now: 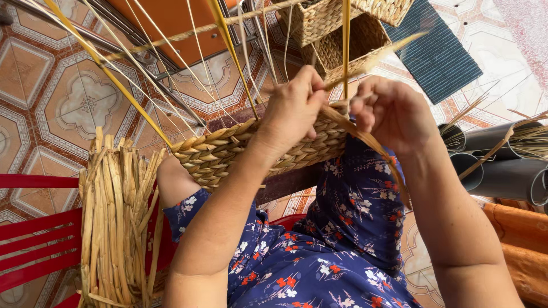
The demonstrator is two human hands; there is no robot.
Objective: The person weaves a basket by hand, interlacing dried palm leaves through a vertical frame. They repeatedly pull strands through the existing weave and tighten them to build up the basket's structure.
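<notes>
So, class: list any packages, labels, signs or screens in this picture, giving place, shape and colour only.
None are in view. The hands work only on a half-woven tan straw basket; a bundle of dried straw stalks lies at lower left, and finished woven straw baskets sit at the top.

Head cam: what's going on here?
A person in a blue floral garment is weaving a straw basket resting across the lap. The left hand presses on the woven rim, pinching a strand; the right hand pulls a flat straw strand at the rim. Unwoven stakes fan upward. A bundle of dried straw lies on a red chair; finished baskets sit beyond.
</notes>
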